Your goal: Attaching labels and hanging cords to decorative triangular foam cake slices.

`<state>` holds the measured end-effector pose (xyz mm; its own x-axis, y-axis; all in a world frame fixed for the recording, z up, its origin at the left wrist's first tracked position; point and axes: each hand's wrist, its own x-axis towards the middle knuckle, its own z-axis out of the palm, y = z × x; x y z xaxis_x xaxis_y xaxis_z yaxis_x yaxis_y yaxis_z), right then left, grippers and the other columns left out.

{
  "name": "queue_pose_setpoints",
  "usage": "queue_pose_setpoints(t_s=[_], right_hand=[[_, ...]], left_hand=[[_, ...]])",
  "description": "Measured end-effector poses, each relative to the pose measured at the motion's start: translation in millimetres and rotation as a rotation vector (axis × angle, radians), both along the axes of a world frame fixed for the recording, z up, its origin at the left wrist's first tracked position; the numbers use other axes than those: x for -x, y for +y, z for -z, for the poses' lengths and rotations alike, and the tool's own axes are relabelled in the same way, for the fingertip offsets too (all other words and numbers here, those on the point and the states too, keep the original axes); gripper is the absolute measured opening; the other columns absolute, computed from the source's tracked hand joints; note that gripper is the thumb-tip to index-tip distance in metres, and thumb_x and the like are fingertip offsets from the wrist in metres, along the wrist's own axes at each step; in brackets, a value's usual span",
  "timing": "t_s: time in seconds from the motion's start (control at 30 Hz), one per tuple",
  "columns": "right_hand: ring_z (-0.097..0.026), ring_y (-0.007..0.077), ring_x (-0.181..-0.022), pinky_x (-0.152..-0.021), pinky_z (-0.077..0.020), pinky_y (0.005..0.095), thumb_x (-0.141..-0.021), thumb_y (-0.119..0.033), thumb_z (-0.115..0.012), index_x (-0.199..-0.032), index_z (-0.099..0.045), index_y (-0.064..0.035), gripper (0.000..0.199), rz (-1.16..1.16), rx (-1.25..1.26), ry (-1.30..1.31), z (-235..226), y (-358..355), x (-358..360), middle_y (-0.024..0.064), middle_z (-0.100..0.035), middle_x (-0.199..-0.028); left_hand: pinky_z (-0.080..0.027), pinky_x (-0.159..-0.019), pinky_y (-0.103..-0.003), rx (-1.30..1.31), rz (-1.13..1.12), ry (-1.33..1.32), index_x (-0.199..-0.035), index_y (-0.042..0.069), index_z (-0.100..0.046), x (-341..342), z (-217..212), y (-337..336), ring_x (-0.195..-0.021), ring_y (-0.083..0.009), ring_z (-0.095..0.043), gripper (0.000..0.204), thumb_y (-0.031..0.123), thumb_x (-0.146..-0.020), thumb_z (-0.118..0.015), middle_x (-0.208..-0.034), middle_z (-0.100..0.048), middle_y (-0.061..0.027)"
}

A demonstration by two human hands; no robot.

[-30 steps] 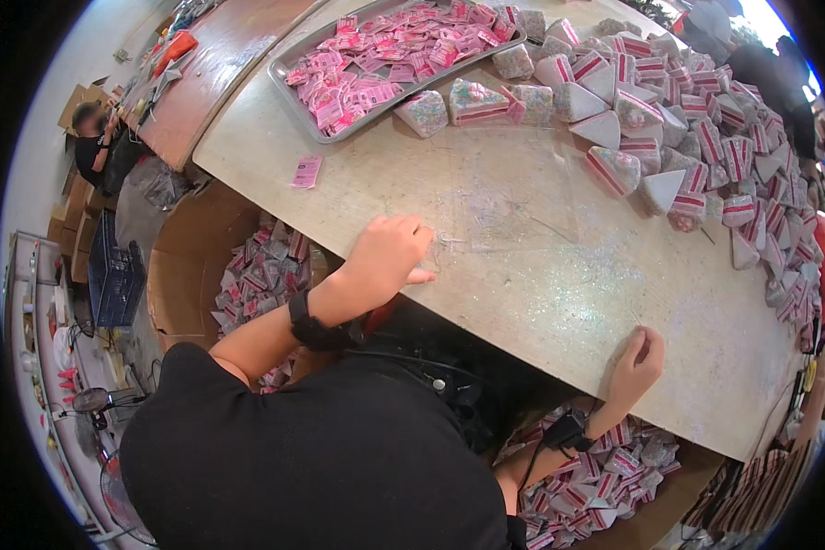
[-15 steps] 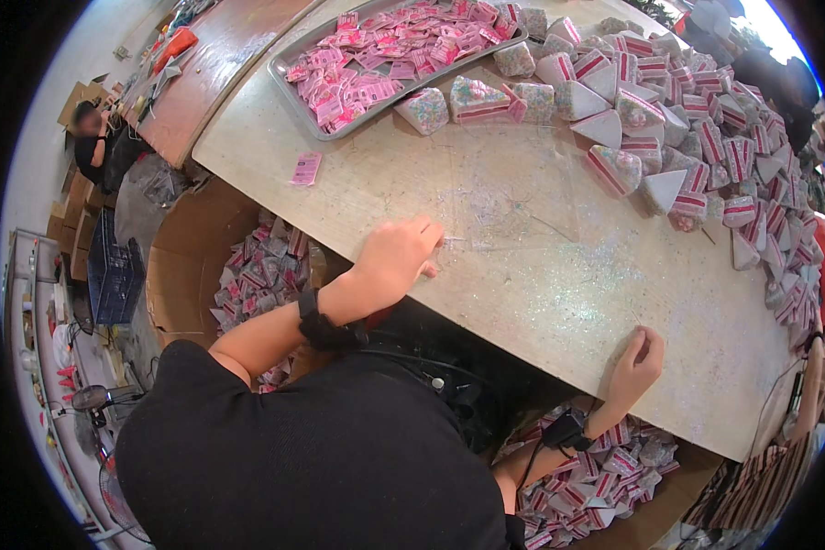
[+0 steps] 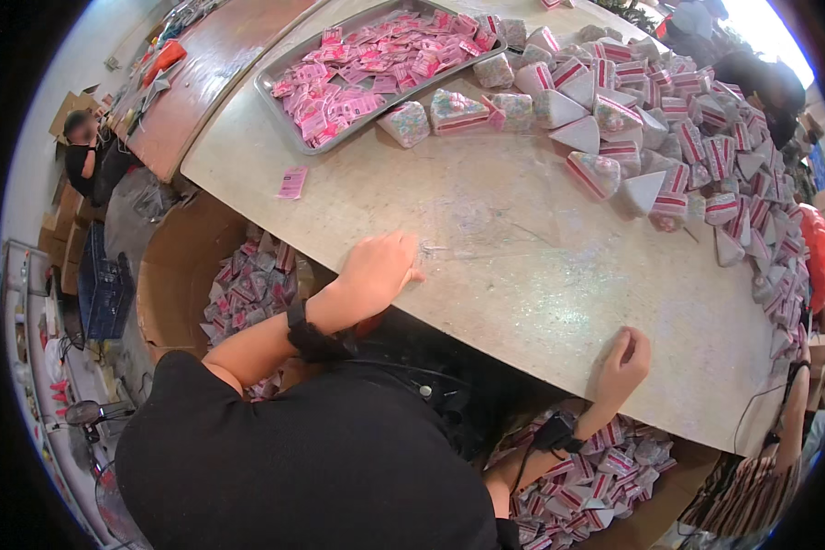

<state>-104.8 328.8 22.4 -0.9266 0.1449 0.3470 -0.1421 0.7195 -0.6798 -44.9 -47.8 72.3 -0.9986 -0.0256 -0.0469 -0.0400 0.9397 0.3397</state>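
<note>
My left hand rests on the near edge of the pale tabletop, fingers loosely bent downward and the thumb apart, nothing visible in it. Farther right, my right hand lies at the same edge, its fingers curled in, with no object showing. Beyond the left hand a single pink printed card lies flat. A grey metal tray behind it holds many small pink packets. Across the far right spreads a large heap of wrapped cake-slice-shaped pieces, white and speckled with pink stripes.
Below the table edge, a cardboard box at left and another box at right hold more slice-shaped pieces. A person's striped garment and forearm show at the right edge. Another person is far left, near a blue crate.
The whole view has shifted slightly, so the table things appear a little farther left. My left hand's fingers look drawn closer together; my right hand stays curled at the table edge.
</note>
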Motion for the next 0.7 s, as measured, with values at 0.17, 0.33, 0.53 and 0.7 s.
queue_pose_setpoints(t_s=[0.17,0.33,0.53,0.7], right_hand=[[-0.056,0.0189,-0.071,-0.066,-0.0452,0.0307,-0.093,-0.01,-0.055,-0.093,-0.063,0.002,0.015,-0.002,0.012,0.008,-2,-1,1,0.0105,-0.06,-0.081],[-0.057,0.0192,-0.072,-0.067,-0.0461,0.031,-0.093,-0.012,-0.055,-0.093,-0.064,0.0021,0.016,0.022,-0.006,0.048,-2,-3,2,0.0107,-0.062,-0.082],[-0.057,0.0202,-0.072,-0.067,-0.0459,0.0314,-0.093,-0.01,-0.055,-0.093,-0.063,0.0023,0.015,-0.007,-0.01,0.049,-1,-2,-1,0.012,-0.061,-0.081],[-0.057,0.0238,-0.077,-0.072,-0.0455,0.0334,-0.092,-0.01,-0.055,-0.094,-0.063,0.0017,0.014,0.015,-0.031,0.001,-6,-2,-6,0.013,-0.06,-0.083]], left_hand=[[-0.048,-0.068,-0.043,0.164,0.002,-0.037,-0.089,0.005,-0.057,-4,5,7,-0.079,-0.0344,-0.062,0.026,0.03,-0.089,-0.062,-0.087,-0.061,-0.0141],[-0.047,-0.066,-0.04,-0.139,0.047,0.328,-0.088,0.003,-0.054,13,-54,22,-0.075,-0.0309,-0.06,0.015,0.015,-0.088,-0.062,-0.083,-0.057,-0.0143],[-0.044,-0.069,-0.035,-0.463,0.458,1.859,-0.1,0.007,-0.054,43,-111,43,-0.075,-0.0235,-0.055,0.016,0.01,-0.087,-0.064,-0.092,-0.054,-0.0066],[-0.042,-0.086,-0.041,0.454,0.394,0.173,-0.107,0.007,-0.059,58,-30,44,-0.103,-0.029,-0.055,0.02,0.018,-0.09,-0.061,-0.111,-0.058,-0.0103]])
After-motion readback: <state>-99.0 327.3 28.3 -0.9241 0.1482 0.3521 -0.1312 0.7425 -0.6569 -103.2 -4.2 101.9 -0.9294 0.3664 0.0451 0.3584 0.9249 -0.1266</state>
